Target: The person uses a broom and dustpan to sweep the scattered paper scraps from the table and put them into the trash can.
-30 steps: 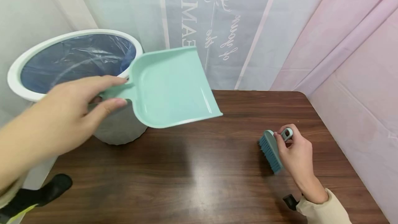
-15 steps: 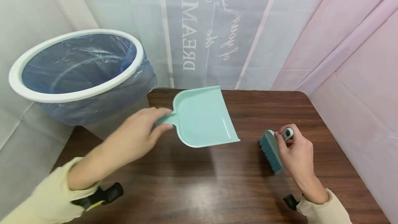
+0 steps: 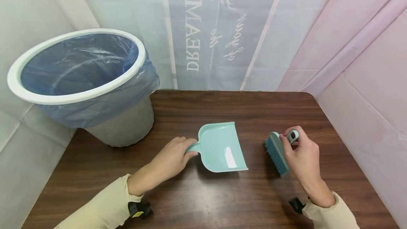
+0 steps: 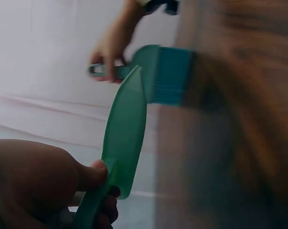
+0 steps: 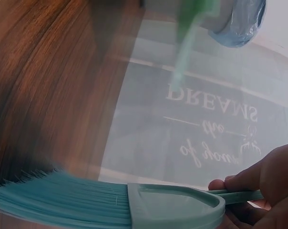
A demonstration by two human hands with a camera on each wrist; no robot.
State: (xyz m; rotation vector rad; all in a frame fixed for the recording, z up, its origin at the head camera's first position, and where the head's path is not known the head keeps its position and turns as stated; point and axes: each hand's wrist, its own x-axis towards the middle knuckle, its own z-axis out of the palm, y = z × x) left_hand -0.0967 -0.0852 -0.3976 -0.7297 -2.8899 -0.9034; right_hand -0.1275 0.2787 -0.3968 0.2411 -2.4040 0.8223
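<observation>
My left hand (image 3: pixel 173 158) grips the short handle of a mint-green dustpan (image 3: pixel 220 146), thumb on one side and fingers on the other. The pan is held just above the table, its straight lip toward the right; its shadow falls beneath it. In the left wrist view the dustpan (image 4: pixel 127 129) appears nearly edge-on. At the right, my right hand (image 3: pixel 302 154) holds a hand brush (image 3: pixel 277 153) by its looped handle, teal bristles pointing down-left. The right wrist view shows the brush's bristles (image 5: pixel 72 198) fanned near the wood. Dustpan and brush are apart.
A grey bin (image 3: pixel 127 123) with a white rim and a blue plastic liner (image 3: pixel 133 87) stands at the back left of the dark wooden table (image 3: pixel 197 200). Pale fabric with mirrored lettering (image 3: pixel 194 27) hangs behind the table, and more cloth hangs at both sides.
My left hand has brought the dustpan from in front of the bin down and to the right, close to the tabletop. The right hand and brush have stayed almost still.
</observation>
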